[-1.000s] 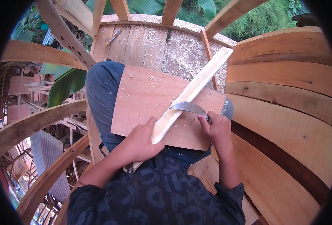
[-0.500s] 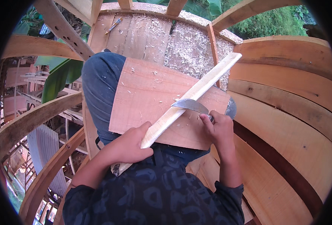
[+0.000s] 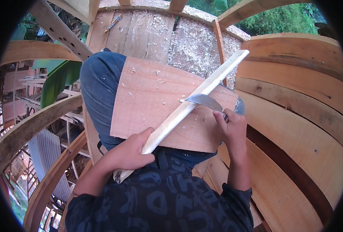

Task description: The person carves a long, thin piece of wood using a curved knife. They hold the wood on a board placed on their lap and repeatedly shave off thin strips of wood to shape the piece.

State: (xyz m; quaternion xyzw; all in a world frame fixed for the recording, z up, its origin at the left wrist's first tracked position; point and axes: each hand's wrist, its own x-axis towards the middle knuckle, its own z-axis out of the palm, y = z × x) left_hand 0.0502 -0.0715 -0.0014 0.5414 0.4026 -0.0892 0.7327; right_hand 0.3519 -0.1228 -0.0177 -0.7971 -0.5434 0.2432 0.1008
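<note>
A long pale wooden stick (image 3: 171,119) slants across my lap, from beside my belly up to the far right. Wrapped round its lower part is my left hand (image 3: 134,147), and the stick's dark-tipped end shows below that hand. My right hand (image 3: 233,127) is closed on the handle of a curved knife (image 3: 205,101), mostly hidden in the fingers. The blade lies across the stick about midway, with a small curl of wood at its tip. Under the stick, a thin reddish wooden board (image 3: 148,100) rests on my thighs, dotted with shavings.
Shavings (image 3: 191,48) cover the plank floor ahead. A brush-like tool (image 3: 113,23) lies at the far left of the planks. Stacked side planks (image 3: 295,112) rise on my right. Curved wooden ribs (image 3: 36,120) stand at left, and corrugated metal (image 3: 49,162) lies beyond them.
The knife and my right hand have shifted slightly up and right along the stick. My left hand keeps its hold, moved slightly left with the stick. The whole view has tilted a little.
</note>
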